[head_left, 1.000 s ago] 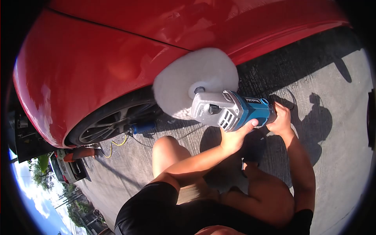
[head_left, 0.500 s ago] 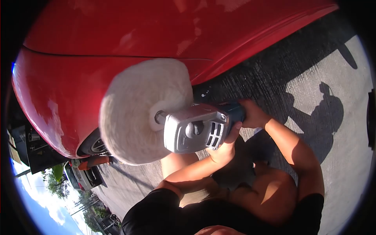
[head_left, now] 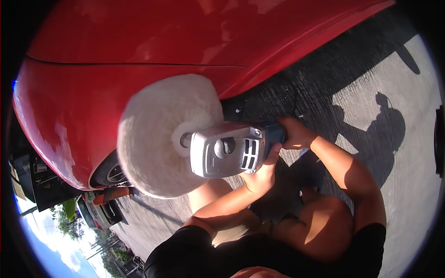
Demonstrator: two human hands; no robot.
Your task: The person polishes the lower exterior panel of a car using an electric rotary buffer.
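Observation:
A polisher [head_left: 218,150] with a silver head and a blue body is held in both hands. My left hand [head_left: 262,173] wraps round its body just behind the silver head, thumb up. Farther back, my right hand [head_left: 295,134] grips the rear end of the blue body. The large white fluffy pad [head_left: 162,134] looks smeared, and its upper edge lies against the red car's lower side [head_left: 92,106], below a panel seam. The pad covers part of the wheel [head_left: 111,171].
Sunlit concrete ground [head_left: 408,204] carries the person's shadow [head_left: 387,134]. The person's bent knees are below the polisher. At the lower left are an orange object [head_left: 111,194], a parked vehicle [head_left: 95,211] and a dark open box-like thing [head_left: 41,178].
The polisher and both hands have moved left since the first frame, and the view has shifted. The pad now hides more of the wheel. Since the middle frame the shift is slight.

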